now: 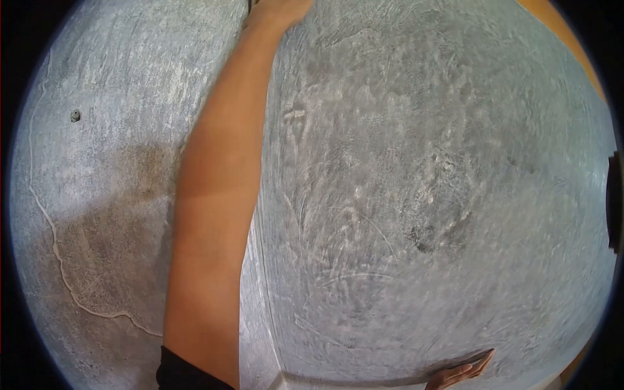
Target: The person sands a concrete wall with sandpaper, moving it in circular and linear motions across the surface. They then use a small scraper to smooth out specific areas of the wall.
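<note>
Left hand [276,12] on grey slab [416,195] top edge, grip unclear, right hand [463,374] flat, open, against slab's lower edge

Big grey slab [416,195], flat, scuffed & scratched, fills most of view; darker blotch right of centre. Its left edge runs approx top-to-bottom through mid-frame, corner at bottom. Behind/under it: concrete surface [110,195], grey w/ brownish damp-looking patch and long thin crack [58,260] curving down the left side. Small bolt-like stud [75,116] stuck in the concrete upper left. Orange strip [565,32] shows at top right past the slab's edge; can't tell what it is.
</note>
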Action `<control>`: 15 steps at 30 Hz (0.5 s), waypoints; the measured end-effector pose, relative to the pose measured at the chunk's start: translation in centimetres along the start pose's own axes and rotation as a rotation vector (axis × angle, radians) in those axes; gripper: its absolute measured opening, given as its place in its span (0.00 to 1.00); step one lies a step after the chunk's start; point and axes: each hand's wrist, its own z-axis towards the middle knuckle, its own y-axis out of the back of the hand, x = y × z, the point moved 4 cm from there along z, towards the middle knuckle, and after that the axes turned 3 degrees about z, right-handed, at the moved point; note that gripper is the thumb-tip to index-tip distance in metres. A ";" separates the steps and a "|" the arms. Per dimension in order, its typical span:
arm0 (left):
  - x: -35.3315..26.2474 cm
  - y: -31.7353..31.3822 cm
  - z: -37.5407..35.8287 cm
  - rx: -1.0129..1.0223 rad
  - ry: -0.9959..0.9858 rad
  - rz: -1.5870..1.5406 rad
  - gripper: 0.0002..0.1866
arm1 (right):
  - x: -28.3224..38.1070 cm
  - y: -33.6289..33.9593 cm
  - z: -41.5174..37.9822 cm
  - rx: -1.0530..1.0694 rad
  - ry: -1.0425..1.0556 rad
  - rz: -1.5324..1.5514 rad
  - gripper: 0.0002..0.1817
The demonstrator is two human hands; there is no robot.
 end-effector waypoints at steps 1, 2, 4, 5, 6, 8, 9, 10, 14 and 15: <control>0.9 -0.3 0.7 -0.026 0.006 0.006 0.33 | 0.1 0.0 0.0 0.002 -0.005 -0.013 0.34; 2.0 -0.9 1.8 -0.050 0.011 0.011 0.34 | 0.2 -0.1 0.1 -0.004 -0.019 -0.013 0.34; 2.2 -1.2 1.5 -0.031 0.129 0.096 0.34 | 0.9 -0.1 0.3 -0.014 -0.052 -0.015 0.34; 2.8 -1.5 0.6 0.008 0.244 0.181 0.34 | 0.4 -0.1 0.1 -0.018 -0.108 -0.080 0.35; 2.9 -1.2 -1.0 0.044 0.361 0.270 0.34 | -0.3 -0.3 -0.2 -0.019 -0.160 -0.144 0.35; 2.0 -0.8 -5.7 0.016 0.356 0.231 0.37 | -0.6 -0.1 -0.2 -0.012 -0.195 -0.217 0.36; 0.9 -0.5 -8.1 -0.007 0.278 0.153 0.38 | -0.1 0.0 0.2 -0.013 -0.186 -0.225 0.36; -0.3 -0.1 -10.2 -0.030 0.194 0.073 0.38 | 0.3 0.1 0.4 -0.019 -0.182 -0.232 0.36; -0.8 0.0 -10.0 -0.041 0.122 0.029 0.42 | 0.7 0.1 0.3 0.002 -0.192 -0.212 0.35; -0.2 -0.3 -9.0 -0.032 0.138 0.091 0.42 | 0.6 0.1 0.4 0.004 -0.185 -0.216 0.35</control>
